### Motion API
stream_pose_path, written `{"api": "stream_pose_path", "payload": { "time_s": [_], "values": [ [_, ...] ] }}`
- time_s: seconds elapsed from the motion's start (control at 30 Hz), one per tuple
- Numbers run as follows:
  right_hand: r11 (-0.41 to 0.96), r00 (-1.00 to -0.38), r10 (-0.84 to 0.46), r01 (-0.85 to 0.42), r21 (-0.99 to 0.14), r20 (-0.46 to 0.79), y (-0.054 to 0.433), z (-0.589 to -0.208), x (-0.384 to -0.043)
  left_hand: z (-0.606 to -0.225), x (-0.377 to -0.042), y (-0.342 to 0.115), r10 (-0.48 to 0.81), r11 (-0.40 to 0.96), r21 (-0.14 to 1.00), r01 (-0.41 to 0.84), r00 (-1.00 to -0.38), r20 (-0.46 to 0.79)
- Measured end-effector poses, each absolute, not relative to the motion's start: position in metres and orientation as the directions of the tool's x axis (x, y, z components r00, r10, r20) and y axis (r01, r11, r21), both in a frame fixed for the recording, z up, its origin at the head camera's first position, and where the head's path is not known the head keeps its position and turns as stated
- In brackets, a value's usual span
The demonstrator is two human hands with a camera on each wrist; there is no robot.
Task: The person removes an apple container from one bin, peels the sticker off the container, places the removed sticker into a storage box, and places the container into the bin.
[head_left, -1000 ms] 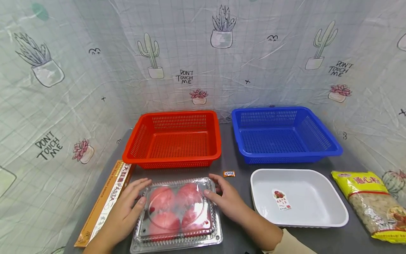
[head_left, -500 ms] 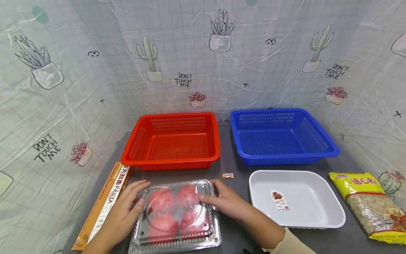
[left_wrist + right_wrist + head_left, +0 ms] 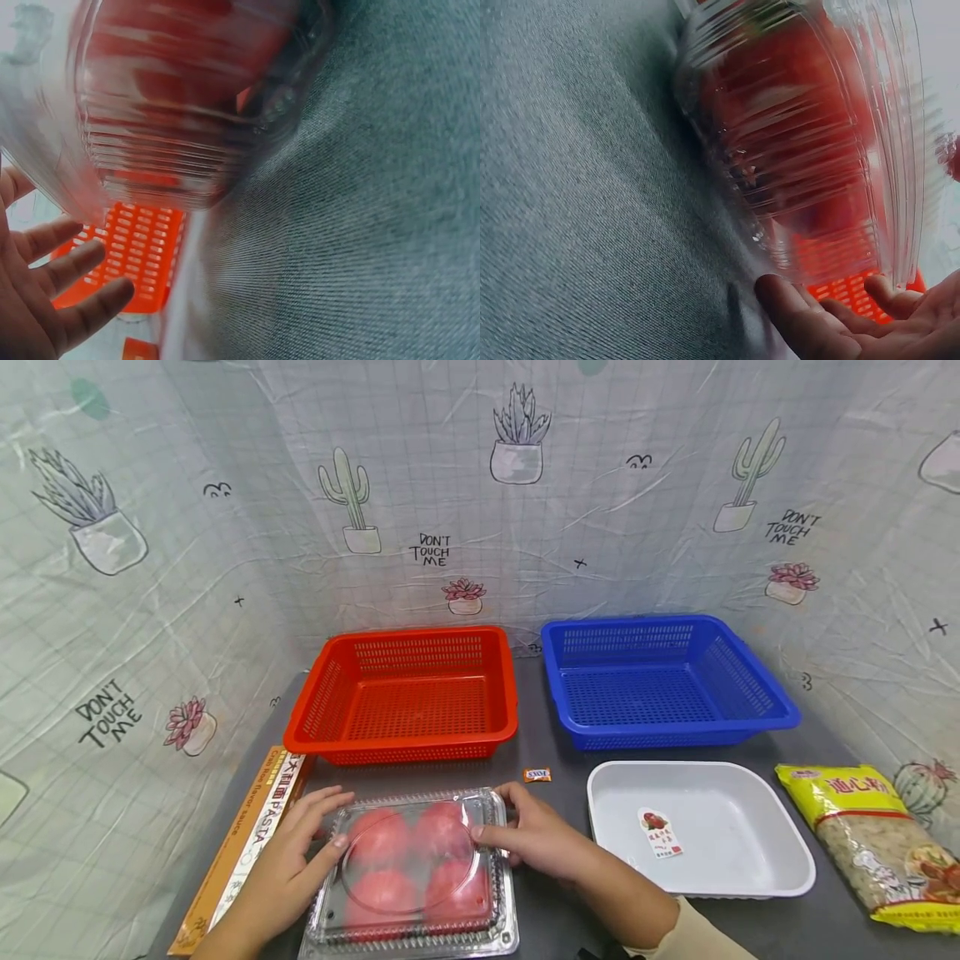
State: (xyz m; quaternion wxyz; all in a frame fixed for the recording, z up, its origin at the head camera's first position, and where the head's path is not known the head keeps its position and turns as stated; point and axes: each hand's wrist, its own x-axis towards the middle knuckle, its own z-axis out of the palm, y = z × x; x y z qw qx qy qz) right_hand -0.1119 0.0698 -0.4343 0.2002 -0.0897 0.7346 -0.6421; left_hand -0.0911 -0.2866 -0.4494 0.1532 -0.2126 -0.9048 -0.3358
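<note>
A clear plastic clamshell box (image 3: 408, 868) with several round red fruits (image 3: 382, 893) inside lies at the front, between both hands. My left hand (image 3: 296, 852) is at its left side, thumb at the lid's edge. In the left wrist view its fingers (image 3: 75, 266) are spread and nearly straight beside the ribbed wall. My right hand (image 3: 536, 835) holds the box's right side, with the thumb over the lid's edge and the other fingers down along the side. Fingertips (image 3: 772, 289) of that hand show right at the box's rim in the right wrist view.
Behind the box stand a red basket (image 3: 412, 752) and a blue basket (image 3: 675, 731). A white tray (image 3: 735, 835) with a fruit sticker is at right, beside a bag of pasta (image 3: 862, 843). A pasta box (image 3: 240, 852) lies at left. A small orange candy (image 3: 537, 774) lies near the red basket.
My right thumb has shifted left onto the lid's edge and the right hand has drawn in closer to the box. My left hand has hardly moved. The head view has shifted slightly.
</note>
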Motion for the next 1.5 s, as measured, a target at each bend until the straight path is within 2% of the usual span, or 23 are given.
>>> {"api": "stream_pose_path", "payload": {
  "time_s": [0.13, 0.33, 0.5, 0.8, 1.1, 1.5],
  "values": [
    [0.123, -0.886, -0.422, 0.150, -0.981, -0.189, 0.070, -0.435, -0.109, -0.449, -0.091, -0.288, 0.283, 0.691, 0.543, 0.477, -0.870, 0.404],
    [0.005, -0.852, -0.470, 0.257, -0.966, -0.229, 0.067, -0.436, -0.105, -0.446, -0.090, -0.290, 0.292, 0.699, 0.533, 0.476, -0.871, 0.395],
    [-0.050, -0.851, -0.464, 0.302, -0.952, -0.245, 0.064, -0.438, -0.103, -0.439, -0.095, -0.293, 0.290, 0.701, 0.516, 0.492, -0.858, 0.425],
    [-0.089, -0.852, -0.465, 0.316, -0.945, -0.242, 0.061, -0.438, -0.100, -0.424, -0.114, -0.300, 0.258, 0.705, 0.489, 0.513, -0.828, 0.498],
    [-0.107, -0.869, -0.433, 0.312, -0.944, -0.238, 0.060, -0.439, -0.098, -0.412, -0.145, -0.310, 0.155, 0.725, 0.502, 0.472, -0.821, 0.549],
    [-0.170, -0.902, -0.361, 0.312, -0.935, -0.235, 0.065, -0.436, -0.096, -0.415, -0.173, -0.324, 0.057, 0.732, 0.591, 0.338, -0.896, 0.441]
  ]
}}
